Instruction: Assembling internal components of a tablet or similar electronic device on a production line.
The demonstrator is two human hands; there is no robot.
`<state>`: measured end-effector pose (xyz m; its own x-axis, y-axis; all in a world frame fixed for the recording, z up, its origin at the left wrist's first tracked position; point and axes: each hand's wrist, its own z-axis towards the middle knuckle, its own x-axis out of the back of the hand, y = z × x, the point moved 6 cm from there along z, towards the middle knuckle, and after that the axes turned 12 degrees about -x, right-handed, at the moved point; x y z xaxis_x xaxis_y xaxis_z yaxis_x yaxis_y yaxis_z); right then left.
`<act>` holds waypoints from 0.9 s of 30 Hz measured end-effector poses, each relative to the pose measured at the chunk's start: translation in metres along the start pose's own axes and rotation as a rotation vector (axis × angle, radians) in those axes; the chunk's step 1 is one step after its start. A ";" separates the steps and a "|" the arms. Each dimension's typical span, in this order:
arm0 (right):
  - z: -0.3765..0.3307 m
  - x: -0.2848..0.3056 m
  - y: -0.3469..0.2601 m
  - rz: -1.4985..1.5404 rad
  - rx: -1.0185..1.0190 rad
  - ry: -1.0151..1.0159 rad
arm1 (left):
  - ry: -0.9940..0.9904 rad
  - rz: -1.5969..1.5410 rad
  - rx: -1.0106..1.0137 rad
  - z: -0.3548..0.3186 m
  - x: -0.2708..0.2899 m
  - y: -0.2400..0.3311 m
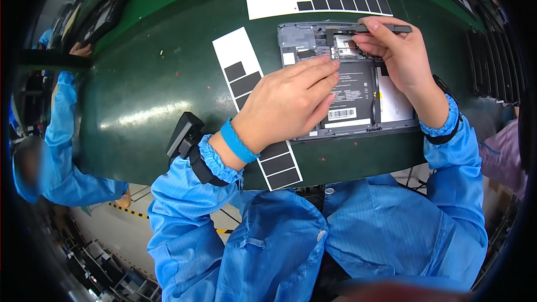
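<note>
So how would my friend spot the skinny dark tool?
Start with the big green table and find the opened grey device lying on it. Near its far edge, look at the person's right hand, which pinches the slim dark tool, its broad end sticking out to the right. Unlike the flat black pack inside the device, it is held in a hand.

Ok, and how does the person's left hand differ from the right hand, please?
The right hand holds a dark tool, probably tweezers; no tool shows in the left hand. The left hand stretches its fingers over the open device, back upward; the right hand bends its fingers. A blue band circles the left wrist; none shows at the right. Both are bare and come out of blue sleeves.
</note>
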<state>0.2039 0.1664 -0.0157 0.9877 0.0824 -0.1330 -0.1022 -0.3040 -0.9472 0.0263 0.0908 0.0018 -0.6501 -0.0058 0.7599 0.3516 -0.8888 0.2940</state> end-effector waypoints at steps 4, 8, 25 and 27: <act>0.000 0.002 -0.002 -0.024 0.023 -0.098 | -0.005 -0.001 0.001 0.001 0.001 0.000; -0.001 -0.001 0.000 -0.063 0.000 -0.065 | -0.012 0.001 0.000 -0.001 0.000 -0.001; 0.004 0.000 0.004 -0.096 0.033 0.000 | -0.179 0.150 0.042 0.007 -0.005 0.000; -0.002 -0.009 0.000 -0.088 0.102 0.012 | -0.211 0.251 0.049 0.008 -0.003 0.003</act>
<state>0.1954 0.1634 -0.0144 0.9947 0.0927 -0.0453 -0.0262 -0.1979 -0.9799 0.0352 0.0917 0.0051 -0.3868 -0.1224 0.9140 0.5183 -0.8486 0.1058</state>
